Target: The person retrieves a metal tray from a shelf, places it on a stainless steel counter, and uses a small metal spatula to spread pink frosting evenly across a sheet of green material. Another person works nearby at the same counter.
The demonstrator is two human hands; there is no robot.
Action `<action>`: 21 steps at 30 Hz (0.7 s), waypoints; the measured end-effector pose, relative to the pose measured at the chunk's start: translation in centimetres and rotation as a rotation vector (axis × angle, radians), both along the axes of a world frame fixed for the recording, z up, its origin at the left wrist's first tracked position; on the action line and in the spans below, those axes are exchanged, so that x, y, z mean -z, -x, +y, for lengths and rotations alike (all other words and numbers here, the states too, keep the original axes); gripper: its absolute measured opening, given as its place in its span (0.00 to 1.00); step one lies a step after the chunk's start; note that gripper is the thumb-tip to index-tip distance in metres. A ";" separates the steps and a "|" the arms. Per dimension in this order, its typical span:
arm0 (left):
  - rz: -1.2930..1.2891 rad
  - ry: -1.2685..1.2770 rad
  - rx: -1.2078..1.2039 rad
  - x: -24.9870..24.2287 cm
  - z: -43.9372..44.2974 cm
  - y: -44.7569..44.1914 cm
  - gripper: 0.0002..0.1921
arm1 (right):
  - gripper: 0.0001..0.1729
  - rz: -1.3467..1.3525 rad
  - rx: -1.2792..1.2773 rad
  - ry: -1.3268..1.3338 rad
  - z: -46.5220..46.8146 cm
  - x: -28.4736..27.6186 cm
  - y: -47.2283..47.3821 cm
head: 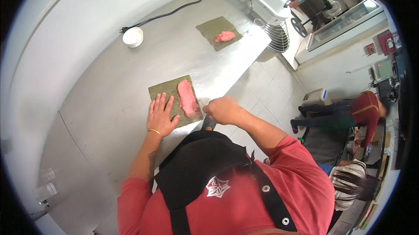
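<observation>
A dark green nori-like sheet (166, 86) lies near the front edge of the steel table, with a long strip of pink paste (187, 97) spread along its right side. My left hand (161, 117) presses flat on the sheet's left part, fingers spread and holding nothing. Just past the sheet's right edge, my right hand (222, 110) is closed in a fist around a small utensil. Its blurred blade (195, 115) seems to touch the paste's lower end; its exact kind cannot be made out. Farther back, a second green sheet (209, 27) carries a pink lump of paste (225, 36).
Along the wall side of the steel table (108, 81) stand a white round tub (133, 37) and a black power cord (170, 13). A large mixer with a wire guard (276, 35) stands beyond the table's far end. Other people (363, 107) work at right.
</observation>
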State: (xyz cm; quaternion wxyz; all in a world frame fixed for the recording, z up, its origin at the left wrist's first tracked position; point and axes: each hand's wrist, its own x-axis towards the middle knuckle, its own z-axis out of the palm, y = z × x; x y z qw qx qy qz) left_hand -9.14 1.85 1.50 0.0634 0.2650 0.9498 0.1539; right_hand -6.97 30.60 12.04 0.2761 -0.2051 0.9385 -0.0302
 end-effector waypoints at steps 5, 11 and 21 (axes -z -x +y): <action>0.000 0.026 -0.004 0.0 -0.1 -0.1 0.44 | 0.10 0.179 0.105 0.190 1.2 0.2 0.1; 0.029 -0.012 0.004 0.2 -0.2 -0.1 0.43 | 0.08 -0.018 0.040 0.069 0.4 0.5 -1.4; 0.000 0.017 -0.166 1.0 0.5 -2.0 0.43 | 0.17 0.222 0.492 0.560 2.7 4.6 -1.5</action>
